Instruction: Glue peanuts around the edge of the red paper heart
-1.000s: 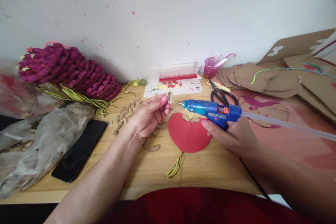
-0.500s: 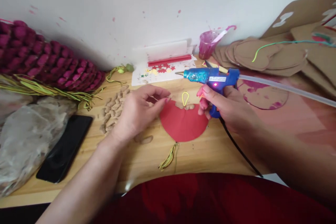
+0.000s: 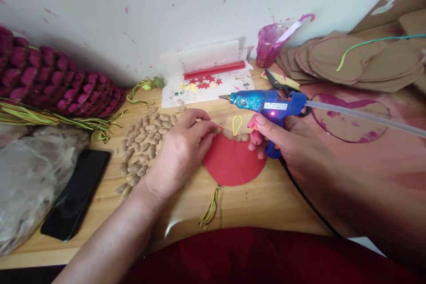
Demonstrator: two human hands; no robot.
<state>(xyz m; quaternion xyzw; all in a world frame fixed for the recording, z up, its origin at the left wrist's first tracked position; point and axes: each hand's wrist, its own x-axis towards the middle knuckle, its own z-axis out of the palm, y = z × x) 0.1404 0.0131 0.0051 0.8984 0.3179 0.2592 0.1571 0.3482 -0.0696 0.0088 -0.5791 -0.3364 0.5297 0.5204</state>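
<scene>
A red paper cutout with a rounded lower edge lies on the wooden table. It has a yellow loop at its top and a green-yellow tassel below. Peanuts sit along its upper edge. My left hand pinches at the cutout's upper left edge, apparently on a peanut mostly hidden by the fingertips. My right hand grips a blue hot glue gun by its handle, nozzle pointing left above the cutout. Its red light is lit, and a clear glue stick extends from its rear.
Loose peanuts spread left of my left hand. Farther left are a phone, a plastic bag and a magenta peanut-covered piece. Behind lie paper stars, a stained cup and scissors; cardboard shapes stack right.
The view has shifted slightly, showing more peanuts and the scissors. My left fingertips have closed in at the cutout's upper left edge. The glue gun stays in my right hand.
</scene>
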